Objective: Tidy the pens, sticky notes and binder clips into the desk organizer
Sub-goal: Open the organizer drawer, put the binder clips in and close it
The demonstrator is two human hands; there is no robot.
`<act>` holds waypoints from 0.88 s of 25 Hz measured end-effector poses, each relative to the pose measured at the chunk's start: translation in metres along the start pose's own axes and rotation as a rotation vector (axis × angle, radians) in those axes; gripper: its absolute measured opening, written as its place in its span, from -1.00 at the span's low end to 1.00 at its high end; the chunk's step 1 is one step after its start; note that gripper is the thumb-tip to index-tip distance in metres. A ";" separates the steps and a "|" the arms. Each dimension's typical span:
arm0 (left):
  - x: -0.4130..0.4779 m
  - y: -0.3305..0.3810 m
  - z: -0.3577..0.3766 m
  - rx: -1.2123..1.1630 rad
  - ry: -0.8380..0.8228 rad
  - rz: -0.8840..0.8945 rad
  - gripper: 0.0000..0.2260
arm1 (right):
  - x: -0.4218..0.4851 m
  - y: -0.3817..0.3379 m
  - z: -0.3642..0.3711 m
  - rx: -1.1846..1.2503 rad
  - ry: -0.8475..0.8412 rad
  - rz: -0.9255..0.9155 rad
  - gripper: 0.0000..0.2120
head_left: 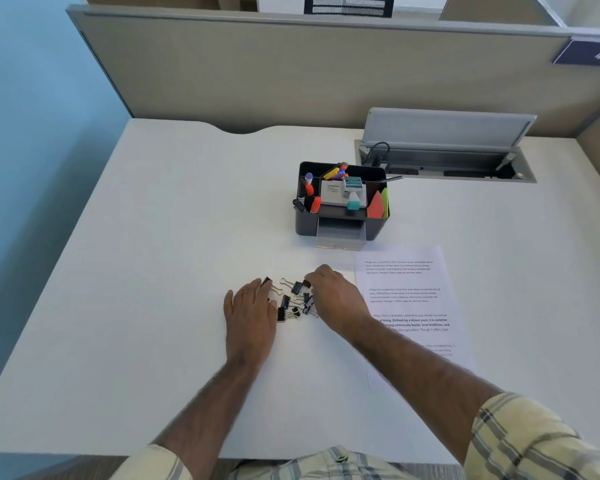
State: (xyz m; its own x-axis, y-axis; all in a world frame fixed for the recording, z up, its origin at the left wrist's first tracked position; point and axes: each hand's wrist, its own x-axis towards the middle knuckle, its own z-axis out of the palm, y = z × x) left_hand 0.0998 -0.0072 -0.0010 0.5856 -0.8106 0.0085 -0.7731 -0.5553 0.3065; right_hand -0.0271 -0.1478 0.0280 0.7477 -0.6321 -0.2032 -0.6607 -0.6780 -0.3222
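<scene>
binder clips (291, 299): loose pile on the worktop (153, 271), centre of frame, between both hands
left hand (250, 313): flat, fingers straight, fingertips against the pile's left side, grips nothing
right hand (336, 296): fingers curled over the pile's right side, touching clips; cannot tell if one is gripped
desk organizer (305, 223): above the pile, well apart; pens (314, 202) in left slot, sticky notes (377, 204) in right slot
printed sheet (409, 275): right of the pile, under the right forearm

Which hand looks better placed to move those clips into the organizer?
Right, probably. The right hand curls over the binder clips and lies nearer the organizer; the left hand lies flat beside the pile, farther off.
</scene>
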 end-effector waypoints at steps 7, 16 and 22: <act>0.037 0.004 -0.020 0.004 -0.155 -0.014 -0.56 | 0.019 -0.015 0.001 -0.074 -0.086 -0.010 -0.75; 0.051 0.001 -0.033 -0.035 -0.311 -0.056 -0.80 | 0.029 -0.020 0.004 -0.046 -0.026 -0.040 -0.81; 0.049 0.000 -0.034 -0.087 -0.251 -0.111 -0.83 | 0.034 -0.016 0.000 0.096 -0.083 0.050 -0.78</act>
State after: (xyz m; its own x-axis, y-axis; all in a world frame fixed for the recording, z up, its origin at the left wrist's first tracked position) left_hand 0.1368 -0.0410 0.0314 0.5785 -0.7723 -0.2623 -0.6776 -0.6341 0.3725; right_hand 0.0092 -0.1587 0.0263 0.7197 -0.6283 -0.2954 -0.6908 -0.6051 -0.3958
